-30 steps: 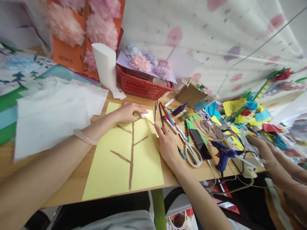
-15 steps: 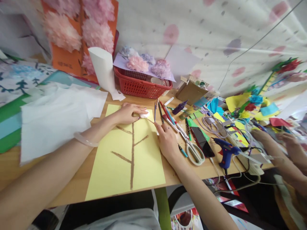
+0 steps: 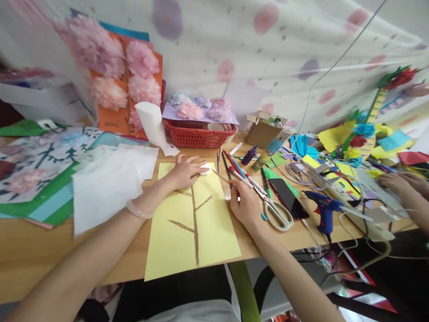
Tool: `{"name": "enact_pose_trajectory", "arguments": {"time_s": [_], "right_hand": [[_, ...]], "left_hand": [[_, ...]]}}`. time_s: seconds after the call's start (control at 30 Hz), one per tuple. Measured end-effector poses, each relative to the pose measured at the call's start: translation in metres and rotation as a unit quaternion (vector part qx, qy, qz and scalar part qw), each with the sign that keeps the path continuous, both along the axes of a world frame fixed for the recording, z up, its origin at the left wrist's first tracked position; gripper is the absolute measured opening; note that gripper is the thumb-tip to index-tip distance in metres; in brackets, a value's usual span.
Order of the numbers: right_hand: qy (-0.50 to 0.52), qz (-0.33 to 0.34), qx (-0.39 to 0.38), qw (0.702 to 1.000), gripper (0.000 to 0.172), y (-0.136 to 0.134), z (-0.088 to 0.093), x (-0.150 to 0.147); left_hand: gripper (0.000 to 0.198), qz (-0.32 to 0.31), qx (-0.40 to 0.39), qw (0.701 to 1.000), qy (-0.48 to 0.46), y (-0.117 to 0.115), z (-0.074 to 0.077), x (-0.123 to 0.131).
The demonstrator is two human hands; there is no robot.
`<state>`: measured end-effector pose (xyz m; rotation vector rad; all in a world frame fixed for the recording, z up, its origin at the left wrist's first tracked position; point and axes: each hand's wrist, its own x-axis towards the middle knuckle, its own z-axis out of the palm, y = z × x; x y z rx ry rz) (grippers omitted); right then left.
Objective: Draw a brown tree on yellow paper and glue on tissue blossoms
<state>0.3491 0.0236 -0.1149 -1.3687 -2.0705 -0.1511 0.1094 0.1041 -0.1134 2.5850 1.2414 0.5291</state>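
Observation:
A sheet of yellow paper (image 3: 167,250) lies before me, with a brown painted trunk and slanting branches (image 3: 195,223) on it. Near its top edge is a small white round thing (image 3: 205,168), partly covered by fingers; its kind is too small to make out. My left hand (image 3: 188,172) rests on the paper's top, its fingertips closed on that white thing's edge. Between the fingers of my right hand (image 3: 246,201) is a thin paintbrush (image 3: 220,175), its tip pointing left toward the white thing. The right hand sits just off the paper's right edge.
Right of the paper lie markers, scissors (image 3: 279,215), a phone (image 3: 288,198) and a blue glue gun (image 3: 322,210) with cables. Behind stand a red basket (image 3: 201,135) and a paper roll (image 3: 150,123). White sheets (image 3: 107,183) lie left. Another person's hands (image 3: 398,183) work at far right.
The view has shifted, so the table sits lower and further right. The paintbrush in my right hand has drawn back slightly from the white thing. My left hand stays at it.

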Motion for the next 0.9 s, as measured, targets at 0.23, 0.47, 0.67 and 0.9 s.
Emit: {"name": "enact_pose_trajectory", "arguments": {"time_s": [0.23,0.47,0.67,0.9], "right_hand": [[0.045,-0.013,-0.017,0.999,0.025,0.001,0.0,-0.005],[0.135,-0.031,-0.038,0.99,0.022,0.002,0.0,-0.003],[0.087,0.016,0.007,0.996,0.027,0.007,-0.001,-0.009],[0.113,-0.001,-0.044,0.993,0.033,0.014,-0.004,-0.013]], "left_hand": [[0.049,0.01,0.047,0.998,0.048,-0.014,0.004,0.003],[0.06,0.081,0.032,0.995,-0.051,-0.012,0.005,-0.001],[0.04,0.123,0.055,0.989,-0.068,-0.013,0.0,-0.004],[0.037,0.067,0.056,0.996,-0.005,-0.025,0.0,0.0]]}}
